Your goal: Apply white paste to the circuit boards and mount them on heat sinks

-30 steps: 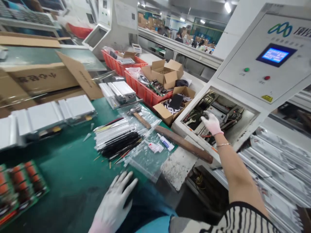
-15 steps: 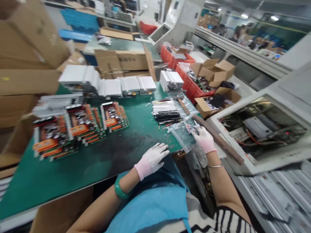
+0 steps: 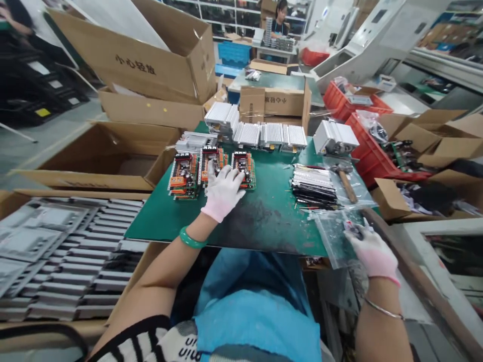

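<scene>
Standing nearby, I see the worker's left hand [image 3: 225, 188], gloved in white with a pink cuff, stretched palm down towards three stacks of circuit boards [image 3: 184, 173] on the green tabletop [image 3: 267, 221]. Its fingers are spread apart, holding nothing that I can see, and they cover part of the middle and right-hand stacks; whether they touch the boards I can't tell. The right hand [image 3: 372, 249], gloved alike, is at the table's right edge, fingers partly curled beside a small white-and-red tube [image 3: 349, 225] over a clear plastic bag [image 3: 332, 236]; I can't make out whether it has hold of anything. Between the hands, farther back, lies a bundle of thin white and black rods [image 3: 313, 182], with a wooden-handled hammer [image 3: 346, 183] just to its right. Behind the boards stand finned metal heat sinks [image 3: 249, 134], in front of a cardboard box [image 3: 285, 102].
</scene>
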{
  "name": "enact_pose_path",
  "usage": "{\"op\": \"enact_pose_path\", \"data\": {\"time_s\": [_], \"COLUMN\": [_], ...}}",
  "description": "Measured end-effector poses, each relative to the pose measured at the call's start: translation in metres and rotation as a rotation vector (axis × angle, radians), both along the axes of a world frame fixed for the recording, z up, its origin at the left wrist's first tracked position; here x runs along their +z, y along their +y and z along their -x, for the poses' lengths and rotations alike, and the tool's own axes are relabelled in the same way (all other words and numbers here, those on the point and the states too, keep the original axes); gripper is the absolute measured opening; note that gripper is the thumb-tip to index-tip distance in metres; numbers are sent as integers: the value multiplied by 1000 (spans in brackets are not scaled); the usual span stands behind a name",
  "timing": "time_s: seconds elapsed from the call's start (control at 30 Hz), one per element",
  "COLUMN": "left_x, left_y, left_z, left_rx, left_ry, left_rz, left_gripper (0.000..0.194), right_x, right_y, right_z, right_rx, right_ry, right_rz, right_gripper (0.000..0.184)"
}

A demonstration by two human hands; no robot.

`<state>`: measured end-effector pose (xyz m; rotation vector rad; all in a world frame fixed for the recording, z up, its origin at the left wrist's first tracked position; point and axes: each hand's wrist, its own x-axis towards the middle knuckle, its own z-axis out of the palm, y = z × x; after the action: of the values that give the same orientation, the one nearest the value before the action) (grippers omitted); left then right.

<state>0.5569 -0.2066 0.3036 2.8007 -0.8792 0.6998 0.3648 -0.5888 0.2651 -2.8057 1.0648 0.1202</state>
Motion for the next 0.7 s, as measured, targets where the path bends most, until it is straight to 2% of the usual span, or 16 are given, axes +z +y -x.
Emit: {"op": "enact_pose_path", "data": {"time_s": [0.23, 0.43, 0.57, 0.63, 0.7], "left_x": [2, 1, -1, -6, -14], "left_y": [1, 0, -3, -6, -10], "left_z": [-11, -21, -9, 9, 36], "left_rx": [26, -10, -29, -57, -121], "left_ry": [43, 53, 34, 21, 18], "left_rz": [-44, -21, 71, 140, 182], "left_gripper": [39, 30, 31, 31, 30], "right_x": [11, 17, 26, 31, 31], "right_y": [6, 18, 28, 37, 50], "right_z": [-3, -11, 0, 6, 8], "right_rx": [-59, -43, -216, -310, -331], "right_ry": [89, 66, -181, -402, -624], "right_rz": [7, 49, 95, 97, 53], "right_gripper": [64, 53, 49, 47, 44]}}
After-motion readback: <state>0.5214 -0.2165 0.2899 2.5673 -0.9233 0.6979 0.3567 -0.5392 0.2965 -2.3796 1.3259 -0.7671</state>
